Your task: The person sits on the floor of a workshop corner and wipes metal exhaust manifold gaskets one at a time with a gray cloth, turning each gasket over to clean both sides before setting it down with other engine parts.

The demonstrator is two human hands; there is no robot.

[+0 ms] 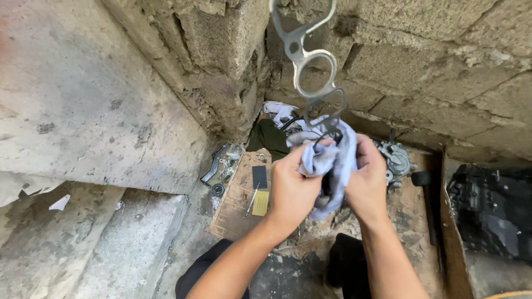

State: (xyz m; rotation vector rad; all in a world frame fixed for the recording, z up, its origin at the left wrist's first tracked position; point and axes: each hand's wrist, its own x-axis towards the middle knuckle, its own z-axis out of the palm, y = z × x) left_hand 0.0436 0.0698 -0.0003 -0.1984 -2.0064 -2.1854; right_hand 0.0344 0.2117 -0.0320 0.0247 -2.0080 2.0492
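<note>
Pale-blue cloth (328,160) was bunched between both hands in the head view, and out of it rose a thin grey metal gasket (305,52), a flat strip of linked rings. Its long axis stood nearly upright, running from the cloth toward the top edge of the picture, so the part lay above the grip, not beside it. The left hand (292,191) was closed around the cloth, fingers curled over the fold, thumb side toward the camera. The right hand (366,185) was closed on the same cloth from the other side, just beside the left, the two almost touching. Both sat equally near the gasket's lower end, which disappeared into the folds.

Whether either hand pinched the metal itself or only the fabric around it could not be told. The gasket's upper end was cut off by the frame. Below the hands lay a cardboard sheet (238,205) with small parts on it, a yellow tag (260,202) and a dark square (259,177). A grey cast-metal part (397,159) sat just behind the right hand, partly hidden. Rough block wall (443,72) filled the background.
</note>
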